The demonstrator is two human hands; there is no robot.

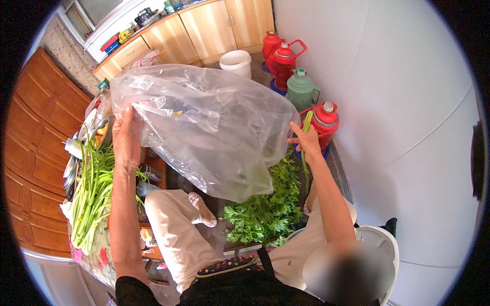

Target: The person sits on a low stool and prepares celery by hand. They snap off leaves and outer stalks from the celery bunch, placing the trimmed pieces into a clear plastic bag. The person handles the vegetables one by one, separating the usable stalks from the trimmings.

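A large clear plastic bag (214, 114) is spread between my two hands. My left hand (126, 141) grips its left edge. At the bag's right edge is my right hand (306, 141), which holds a green celery stalk (307, 121); fingers of that hand touch or pinch the plastic. Below the bag, a heap of leafy celery tops (264, 214) lies on the floor between my feet. Long trimmed celery stalks (90, 195) lie piled on the table to the left, beside my left forearm.
Red thermos flasks (325, 124) and a green thermos flask (301, 90) stand along the right wall. A white bucket (236, 65) is near the wooden cabinets (206, 30) ahead. The table with a floral cover (101, 260) bears bowls and other items at left.
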